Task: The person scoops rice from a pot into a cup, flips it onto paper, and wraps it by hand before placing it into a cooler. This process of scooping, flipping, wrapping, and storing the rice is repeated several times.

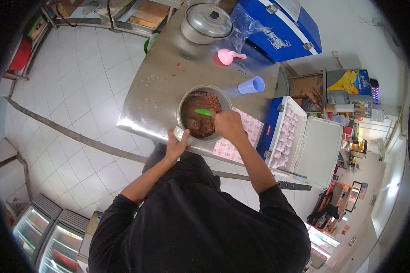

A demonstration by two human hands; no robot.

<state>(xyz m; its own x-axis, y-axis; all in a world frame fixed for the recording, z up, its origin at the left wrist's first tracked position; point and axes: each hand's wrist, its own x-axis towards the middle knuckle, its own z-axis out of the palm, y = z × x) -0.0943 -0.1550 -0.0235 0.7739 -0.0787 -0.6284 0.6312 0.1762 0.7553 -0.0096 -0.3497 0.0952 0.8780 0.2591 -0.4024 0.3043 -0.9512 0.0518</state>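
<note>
A metal pot (pixel 181 107) of dark reddish-brown crumbly food (pixel 200 127) stands near the front edge of the steel table. My right hand (pixel 228 123) is closed around a bright green spoon (pixel 203 111), whose head rests in the food. At the pot's near left side, my left hand (pixel 176 146) is curled around a small white item (pixel 180 133); whether it is a wrapper or something else cannot be made out. Pink-and-white printed paper sheets (pixel 228 148) lie right of the pot, partly under my right forearm.
A blue cup (pixel 251 85) and a pink scoop (pixel 230 56) sit behind the pot. Farther back are a lidded pot (pixel 207 23) and a blue cooler (pixel 282 32). An open cooler (pixel 300 105) with several wrapped portions (pixel 284 141) stands beside the table's right edge.
</note>
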